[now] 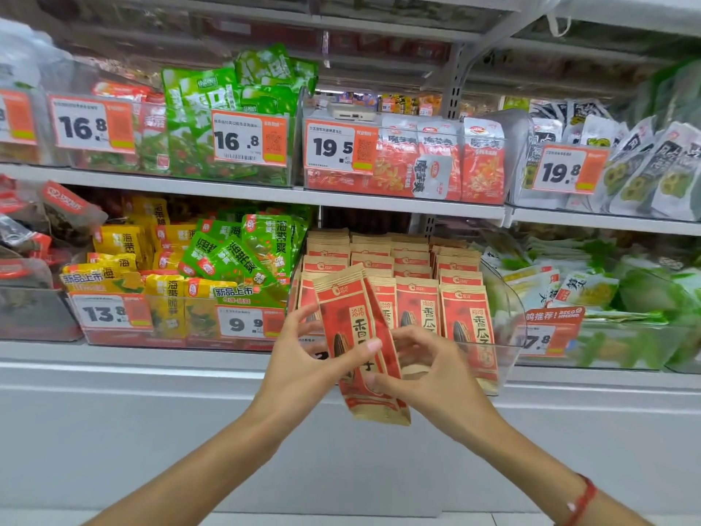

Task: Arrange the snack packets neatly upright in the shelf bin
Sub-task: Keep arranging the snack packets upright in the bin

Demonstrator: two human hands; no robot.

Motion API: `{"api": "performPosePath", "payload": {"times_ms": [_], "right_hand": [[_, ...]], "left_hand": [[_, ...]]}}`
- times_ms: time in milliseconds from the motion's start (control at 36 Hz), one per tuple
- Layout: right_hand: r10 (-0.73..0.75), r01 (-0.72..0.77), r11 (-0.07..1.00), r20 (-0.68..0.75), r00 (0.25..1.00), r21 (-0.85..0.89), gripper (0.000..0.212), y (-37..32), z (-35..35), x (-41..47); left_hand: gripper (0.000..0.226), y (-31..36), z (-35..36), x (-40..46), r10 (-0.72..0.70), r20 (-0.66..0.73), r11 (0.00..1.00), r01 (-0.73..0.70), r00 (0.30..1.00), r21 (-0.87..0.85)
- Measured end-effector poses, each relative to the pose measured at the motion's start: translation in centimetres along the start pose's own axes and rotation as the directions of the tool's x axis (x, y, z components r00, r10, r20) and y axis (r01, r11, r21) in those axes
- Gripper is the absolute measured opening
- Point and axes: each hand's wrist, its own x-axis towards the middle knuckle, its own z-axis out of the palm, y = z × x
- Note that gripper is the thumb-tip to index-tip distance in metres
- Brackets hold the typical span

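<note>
A small stack of red-and-tan sunflower seed packets is held in front of the lower shelf, tilted slightly to the left. My left hand grips it from the left, thumb across the front. My right hand pinches its lower right edge. Behind them stands the clear shelf bin with several rows of the same packets upright inside. The bin's front left corner is hidden by the held packets.
Yellow and green snack packets fill the bin to the left, with price tags 13.8 and 9.9. White-green packets lie in the bin to the right. The upper shelf carries more bins with price tags.
</note>
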Motion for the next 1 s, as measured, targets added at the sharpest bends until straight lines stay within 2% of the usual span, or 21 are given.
{"api": "performPosePath", "payload": {"times_ms": [111, 194, 278, 361, 472, 583, 667, 750, 833, 917, 1000], "right_hand": [[-0.023, 0.025, 0.999, 0.109, 0.994, -0.023, 0.038, -0.3, 0.1, -0.5], [0.019, -0.046, 0.989, 0.186, 0.982, 0.142, 0.028, -0.6, -0.5, -0.6], [0.091, -0.132, 0.947, 0.147, 0.985, 0.293, 0.033, -0.8, -0.9, -0.6], [0.109, -0.130, 0.925, 0.079, 0.991, 0.357, 0.020, -0.9, -0.9, -0.4], [0.140, -0.145, 0.904, 0.042, 0.989, 0.403, 0.015, -0.6, -1.1, -0.2], [0.202, -0.230, 0.862, 0.111, 0.973, 0.452, 0.020, -0.6, -1.0, -0.1], [0.184, -0.221, 0.859, 0.124, 0.975, 0.461, 0.020, -0.6, -1.0, 0.0], [0.083, -0.111, 0.917, 0.089, 0.993, 0.383, 0.022, -0.6, -1.2, -0.2], [-0.074, 0.064, 0.986, 0.059, 0.996, 0.153, 0.024, -0.3, -0.9, -0.6], [-0.168, 0.168, 0.986, 0.057, 0.984, 0.003, 0.031, -0.2, -0.4, -0.9], [-0.231, 0.239, 0.950, 0.062, 0.971, -0.200, 0.045, -0.1, -0.2, -1.2]], "left_hand": [[0.086, -0.1, 0.0, 0.2, -0.044, 0.031, 0.999, 0.044, 0.999, 0.012], [0.098, -0.6, -0.7, 0.9, -0.109, 0.124, 0.993, 0.114, 0.986, -0.031], [0.086, -0.9, -1.2, 1.2, -0.130, 0.291, 0.991, 0.132, 0.948, 0.012], [0.068, -1.0, -0.8, 0.9, -0.135, 0.400, 0.991, 0.127, 0.907, 0.047], [0.072, -1.4, 0.1, 0.7, -0.156, 0.406, 0.984, 0.175, 0.900, -0.010], [0.079, -1.6, 0.5, 0.6, -0.179, 0.383, 0.977, 0.209, 0.906, -0.038], [0.072, -1.3, 0.7, 0.7, -0.158, 0.297, 0.982, 0.183, 0.942, -0.056], [0.070, -0.8, 0.7, 1.0, -0.161, 0.129, 0.962, 0.185, 0.978, -0.203], [0.059, -0.3, 0.6, 1.1, -0.191, -0.050, 0.925, 0.163, 0.980, -0.343], [0.047, -0.1, 0.3, 1.2, -0.153, -0.140, 0.936, 0.097, 0.978, -0.339], [0.037, -0.3, 0.3, 1.2, -0.128, -0.143, 0.955, 0.083, 0.981, -0.286]]}}
